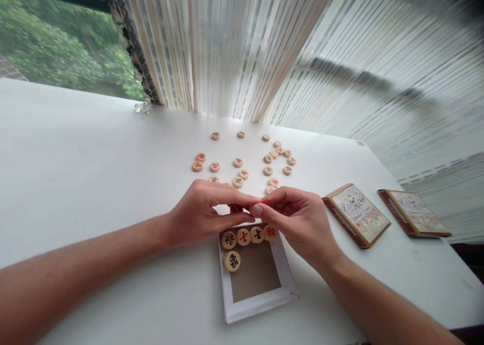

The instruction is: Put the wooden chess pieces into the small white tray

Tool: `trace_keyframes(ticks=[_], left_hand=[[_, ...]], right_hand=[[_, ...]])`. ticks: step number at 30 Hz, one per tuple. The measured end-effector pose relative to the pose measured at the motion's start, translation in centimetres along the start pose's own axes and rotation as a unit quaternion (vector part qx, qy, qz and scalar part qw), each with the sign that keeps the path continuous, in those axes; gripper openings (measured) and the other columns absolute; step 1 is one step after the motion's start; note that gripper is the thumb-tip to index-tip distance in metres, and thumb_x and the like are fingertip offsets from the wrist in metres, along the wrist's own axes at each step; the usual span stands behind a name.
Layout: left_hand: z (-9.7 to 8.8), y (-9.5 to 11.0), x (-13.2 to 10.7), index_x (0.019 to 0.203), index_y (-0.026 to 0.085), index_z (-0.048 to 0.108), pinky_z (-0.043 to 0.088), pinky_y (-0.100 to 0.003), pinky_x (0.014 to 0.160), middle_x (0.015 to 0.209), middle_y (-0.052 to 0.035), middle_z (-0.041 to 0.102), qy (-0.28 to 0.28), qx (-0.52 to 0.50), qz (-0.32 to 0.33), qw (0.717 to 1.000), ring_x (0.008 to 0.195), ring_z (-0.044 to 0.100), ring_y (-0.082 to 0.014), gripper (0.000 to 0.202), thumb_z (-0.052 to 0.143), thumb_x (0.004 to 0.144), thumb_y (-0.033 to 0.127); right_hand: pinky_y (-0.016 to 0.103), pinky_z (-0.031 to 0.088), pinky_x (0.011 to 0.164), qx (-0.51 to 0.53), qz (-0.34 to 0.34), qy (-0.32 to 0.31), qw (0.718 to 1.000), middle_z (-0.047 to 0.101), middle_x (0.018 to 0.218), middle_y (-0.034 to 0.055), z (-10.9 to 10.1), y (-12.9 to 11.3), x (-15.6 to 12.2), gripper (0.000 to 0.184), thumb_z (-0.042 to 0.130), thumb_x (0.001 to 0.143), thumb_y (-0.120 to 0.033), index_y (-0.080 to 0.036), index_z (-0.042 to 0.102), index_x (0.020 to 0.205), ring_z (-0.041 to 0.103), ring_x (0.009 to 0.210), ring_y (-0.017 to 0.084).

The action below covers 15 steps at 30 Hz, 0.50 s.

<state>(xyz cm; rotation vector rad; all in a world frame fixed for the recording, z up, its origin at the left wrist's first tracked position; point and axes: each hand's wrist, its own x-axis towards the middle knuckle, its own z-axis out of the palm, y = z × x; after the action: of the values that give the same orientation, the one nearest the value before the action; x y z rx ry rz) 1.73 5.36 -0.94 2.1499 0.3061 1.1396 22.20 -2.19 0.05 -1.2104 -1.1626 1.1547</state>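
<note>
My left hand (207, 206) and my right hand (300, 219) meet fingertip to fingertip above the far edge of an open white cardboard box (262, 306). Both are closed in a pinch; whatever lies between the fingers is hidden. Inside the box, several round wooden Chinese chess pieces form a row along the far wall, among them a black-marked piece (228, 240) at the left corner and a red-marked piece (269, 232) at the right, partly beside my right fingers. One more black-marked piece (232, 260) lies below the left corner. The rest of the box's brown bottom shows bare.
Loose chess pieces with red or black characters, such as one red piece (238, 162), lie scattered beyond my hands on the white table (94, 174). Two flat printed boxes, one nearer (359, 214) and one farther (414, 211), rest at the right. A string curtain (234, 48) hangs behind.
</note>
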Motion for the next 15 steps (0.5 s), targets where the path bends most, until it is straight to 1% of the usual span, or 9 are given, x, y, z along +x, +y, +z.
trace_keyframes(ticks=[2,4,6,8,11,13,15], left_hand=[[-0.02,0.01,0.05,0.109,0.013,0.085,0.059,-0.013,0.069,0.087,-0.0049,0.086,0.0,-0.003,-0.003,1.0,0.07,0.078,-0.0108,0.027,0.086,0.083,0.005],[-0.02,-0.02,0.14,0.111,0.015,0.085,0.059,-0.013,0.068,0.088,-0.0046,0.086,0.002,-0.017,-0.01,1.0,0.07,0.078,-0.0108,0.029,0.086,0.084,0.005],[0.0,-0.08,0.24,0.114,0.017,0.085,0.06,-0.013,0.069,0.091,-0.0046,0.086,0.009,-0.036,-0.022,0.999,0.072,0.08,-0.0114,0.031,0.086,0.084,0.005],[0.03,-0.13,0.28,0.115,0.018,0.085,0.061,-0.013,0.072,0.093,-0.0049,0.087,0.017,-0.048,-0.026,0.998,0.076,0.081,-0.0127,0.033,0.085,0.085,0.005],[0.07,-0.14,0.19,0.114,0.017,0.085,0.062,-0.014,0.072,0.094,-0.0056,0.087,0.023,-0.036,-0.012,0.999,0.076,0.082,-0.0139,0.032,0.086,0.085,0.006],[0.09,-0.11,0.03,0.113,0.016,0.085,0.062,-0.016,0.071,0.093,-0.0061,0.087,0.021,-0.011,0.001,1.0,0.074,0.081,-0.0143,0.03,0.087,0.084,0.008],[0.13,-0.09,-0.15,0.113,0.016,0.084,0.062,-0.017,0.07,0.091,-0.0061,0.087,0.021,0.012,0.008,1.0,0.073,0.081,-0.0142,0.028,0.087,0.085,0.01]], right_hand=[[0.015,0.055,0.055,0.025,0.001,-0.01,1.0,0.08,0.07,0.0013,0.06,-0.15,0.12,0.019,0.101,0.07,-0.024,-0.021,0.084,0.078,0.068,0.059,0.009],[0.013,0.054,0.056,0.045,0.0,-0.025,0.999,0.08,0.072,0.0011,0.08,-0.28,0.25,0.016,0.098,0.074,-0.024,-0.021,0.084,0.081,0.068,0.059,0.008],[0.013,0.055,0.058,0.063,0.004,-0.039,0.997,0.081,0.074,0.0011,0.08,-0.35,0.34,0.011,0.094,0.08,-0.025,-0.021,0.084,0.083,0.068,0.061,0.007],[0.013,0.057,0.06,0.087,0.015,-0.051,0.995,0.081,0.077,0.0009,0.13,-0.37,0.36,0.011,0.094,0.082,-0.025,-0.021,0.084,0.085,0.071,0.063,0.007],[0.013,0.058,0.06,0.119,0.035,-0.057,0.991,0.081,0.078,-0.0006,0.29,-0.38,0.29,0.022,0.099,0.072,-0.018,-0.021,0.082,0.085,0.072,0.064,0.008],[0.012,0.058,0.058,0.127,0.052,-0.052,0.989,0.08,0.076,-0.0015,0.41,-0.42,0.21,0.028,0.102,0.065,-0.015,-0.021,0.081,0.083,0.072,0.062,0.008],[0.013,0.058,0.057,0.13,0.066,-0.047,0.988,0.079,0.072,-0.0017,0.5,-0.47,0.12,0.031,0.104,0.061,-0.014,-0.019,0.079,0.08,0.071,0.06,0.008]])
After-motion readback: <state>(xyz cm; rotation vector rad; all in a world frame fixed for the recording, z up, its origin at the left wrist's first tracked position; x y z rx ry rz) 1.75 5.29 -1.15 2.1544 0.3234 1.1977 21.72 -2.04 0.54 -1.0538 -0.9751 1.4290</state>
